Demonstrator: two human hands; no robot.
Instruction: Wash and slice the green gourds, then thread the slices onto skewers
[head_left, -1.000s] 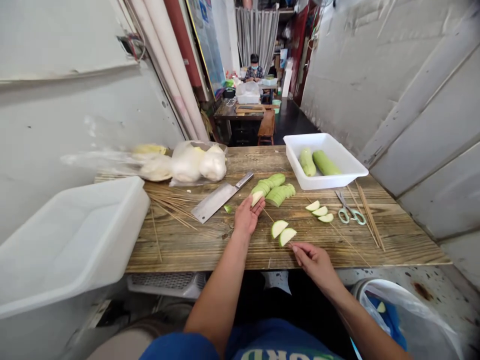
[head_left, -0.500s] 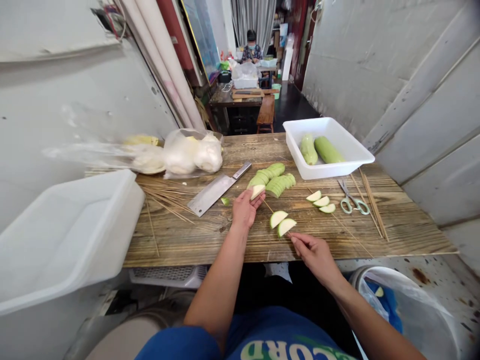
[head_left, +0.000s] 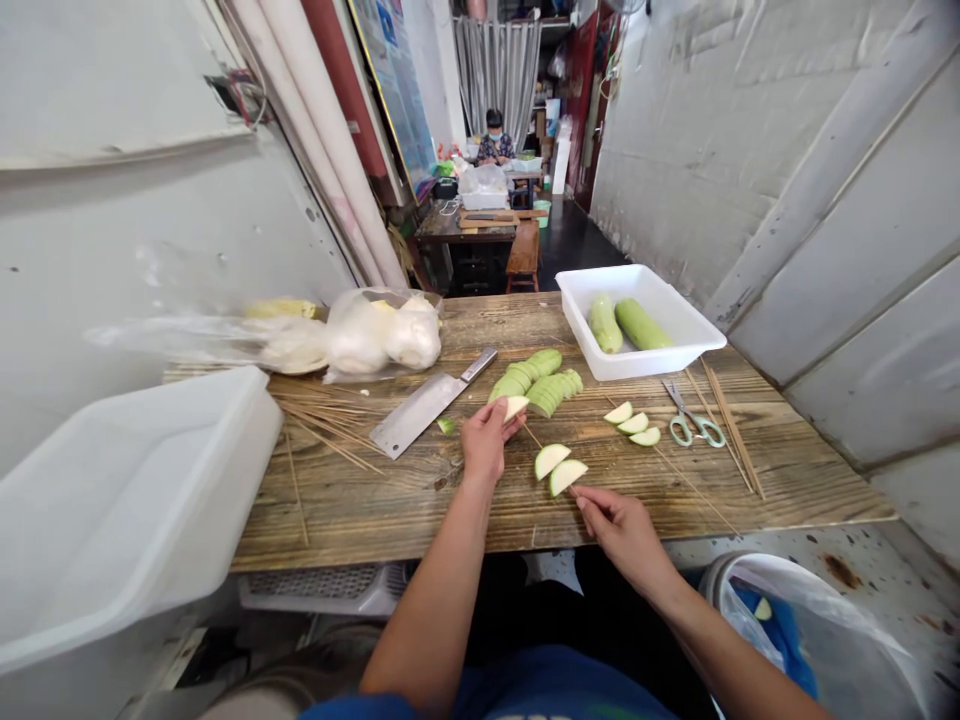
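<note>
My left hand (head_left: pixel 484 445) pinches a pale half-round slice of green squash (head_left: pixel 515 406) between thumb and fingers. The tip of a thin wooden skewer (head_left: pixel 532 436) meets that slice; whether it has pierced it I cannot tell. Two more half-round slices (head_left: pixel 568 477) are threaded lower on the skewer. Near its lower end, my right hand (head_left: pixel 622 528) grips the skewer between thumb and fingertips. Just beyond my left hand lie two rows of cut squash (head_left: pixel 553 392). To the right, another skewer (head_left: pixel 697 490) carries three slices (head_left: pixel 634 423) on the wooden table (head_left: pixel 450 520).
A cleaver (head_left: pixel 420 410) lies left of the cut squash, beside loose skewers (head_left: pixel 330 420). Scissors (head_left: pixel 694 420) rest at the right. A white tub (head_left: pixel 675 355) holds two whole squashes (head_left: pixel 641 325). An upright white bin (head_left: pixel 142 500) borders the left; a person (head_left: pixel 495 145) sits far back.
The camera view has tilted up, so the table and everything on it appear lower. Both hands keep nearly the same hold on the slice and the skewer.
</note>
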